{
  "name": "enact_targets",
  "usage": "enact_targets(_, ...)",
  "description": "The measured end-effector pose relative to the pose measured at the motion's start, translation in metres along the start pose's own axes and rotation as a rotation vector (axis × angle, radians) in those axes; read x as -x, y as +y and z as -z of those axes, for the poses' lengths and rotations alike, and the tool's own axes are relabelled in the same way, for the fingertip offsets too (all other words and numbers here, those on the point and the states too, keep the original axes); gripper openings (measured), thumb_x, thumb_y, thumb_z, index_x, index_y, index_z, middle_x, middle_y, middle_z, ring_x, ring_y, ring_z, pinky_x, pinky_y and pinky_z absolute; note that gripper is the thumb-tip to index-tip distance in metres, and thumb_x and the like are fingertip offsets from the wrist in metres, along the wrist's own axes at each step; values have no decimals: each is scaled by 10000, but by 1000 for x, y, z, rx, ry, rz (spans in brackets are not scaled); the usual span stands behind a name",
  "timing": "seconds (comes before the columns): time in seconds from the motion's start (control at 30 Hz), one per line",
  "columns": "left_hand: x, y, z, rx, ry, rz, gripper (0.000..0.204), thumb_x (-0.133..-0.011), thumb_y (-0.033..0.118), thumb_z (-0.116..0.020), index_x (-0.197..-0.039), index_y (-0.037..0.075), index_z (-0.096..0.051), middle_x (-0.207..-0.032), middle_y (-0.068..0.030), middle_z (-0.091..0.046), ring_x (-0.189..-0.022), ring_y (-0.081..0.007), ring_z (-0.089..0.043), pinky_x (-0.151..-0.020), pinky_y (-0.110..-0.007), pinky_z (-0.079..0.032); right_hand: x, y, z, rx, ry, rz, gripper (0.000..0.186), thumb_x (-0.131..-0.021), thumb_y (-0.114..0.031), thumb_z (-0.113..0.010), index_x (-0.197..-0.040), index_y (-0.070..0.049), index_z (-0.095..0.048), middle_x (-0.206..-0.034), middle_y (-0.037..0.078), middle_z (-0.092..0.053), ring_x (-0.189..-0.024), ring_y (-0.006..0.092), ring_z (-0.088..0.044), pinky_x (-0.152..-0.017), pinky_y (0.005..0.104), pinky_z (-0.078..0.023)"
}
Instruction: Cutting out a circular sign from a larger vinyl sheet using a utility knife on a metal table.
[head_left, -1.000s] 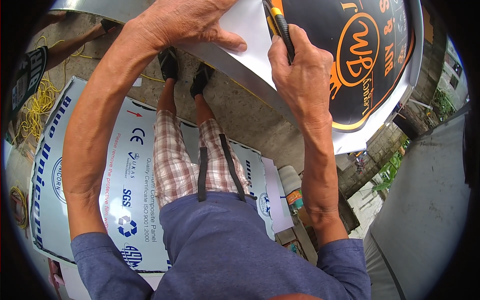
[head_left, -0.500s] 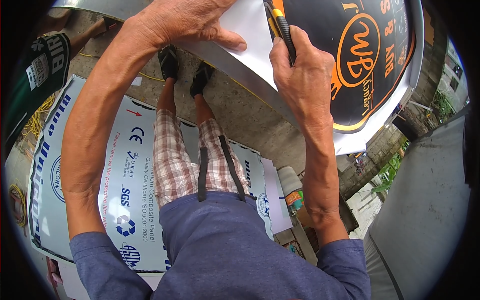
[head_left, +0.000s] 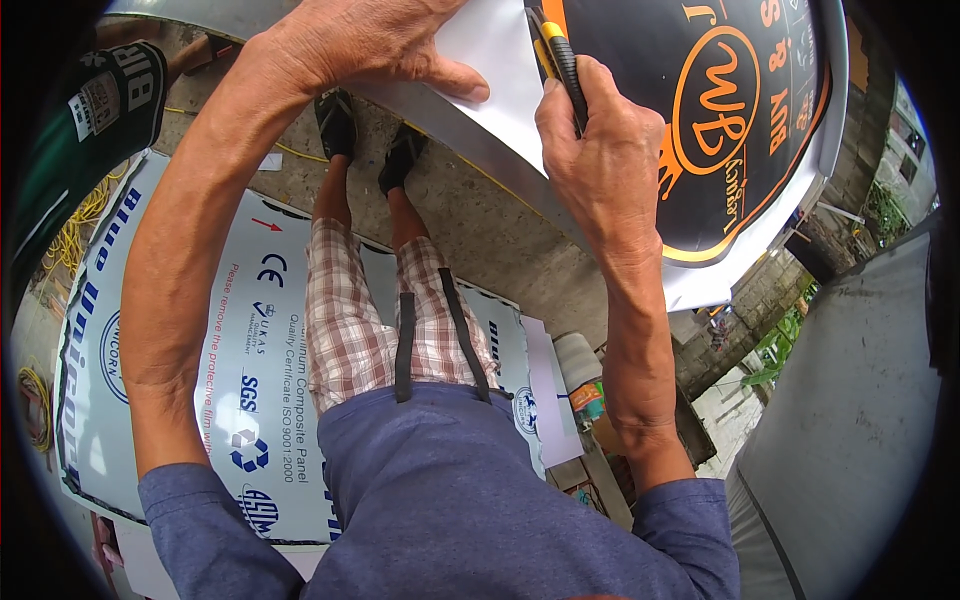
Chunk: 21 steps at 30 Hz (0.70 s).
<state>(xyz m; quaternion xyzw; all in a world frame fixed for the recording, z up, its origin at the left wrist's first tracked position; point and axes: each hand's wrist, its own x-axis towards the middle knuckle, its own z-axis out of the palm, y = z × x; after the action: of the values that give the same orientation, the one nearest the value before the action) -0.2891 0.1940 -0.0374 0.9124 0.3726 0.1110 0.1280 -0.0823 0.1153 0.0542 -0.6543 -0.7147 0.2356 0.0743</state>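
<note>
Black-and-yellow utility knife (head_left: pixel 566 68), tilted, pinched in right hand's (head_left: pixel 610 140) fingers at left edge of orange-lettered black graphic (head_left: pixel 775 185), far right. Left hand (head_left: pixel 390 45): thumb splayed; other fingers cropped, cannot tell. Co-worker's green garment (head_left: pixel 120 130), far left, shows more than a second ago.

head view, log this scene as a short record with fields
left hand: thumb spread over white margin, fingertips out of frame
right hand: gripping yellow-and-black utility knife
printed graphic: black with orange lettering, right of knife
film-covered panel: pale blue, behind checked shorts
other person: green garment, upper left
cord: yellow, left side
</note>
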Motion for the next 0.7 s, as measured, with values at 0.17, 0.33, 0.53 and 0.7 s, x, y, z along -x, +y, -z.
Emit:
enact_targets(0.17,1,-2,-2,42,107,-47,1311,-650,845,-743,-1593,30,-335,-1698,-191,-220,-1568,-471,-61,-1265,-644,-11,3,2,-2,-2,5,7,181,-930,-45,-634,-825,22,-503,-648,187,-628,-531,365,-634,-515,443,-484)
enact_targets(0.33,0,5,11,14,-49,33,1304,-649,836,-750,-1592,36,-339,-1697,-187,-224,-1568,-469,-70,-1265,-645,-15,5,3,-2,-12,9,7,175,-928,-42,-632,-828,20,-503,-662,190,-633,-536,364,-638,-519,446,-488)
enact_targets(0.53,-2,4,14,4,-37,27,1304,-647,842,-747,-1589,35,-346,-1698,-184,-227,-1568,-467,-75,-1266,-645,-16,5,3,-1,-2,6,6,176,-932,-47,-629,-828,21,-505,-674,194,-639,-545,365,-645,-523,450,-493)
enact_targets(0.7,0,0,3,7,21,-4,1313,-635,852,-746,-1592,48,-346,-1697,-184,-229,-1569,-464,-71,-1266,-646,-12,6,4,-1,-5,-8,-5,172,-933,-54,-632,-834,22,-513,-684,196,-648,-550,363,-651,-531,446,-502)
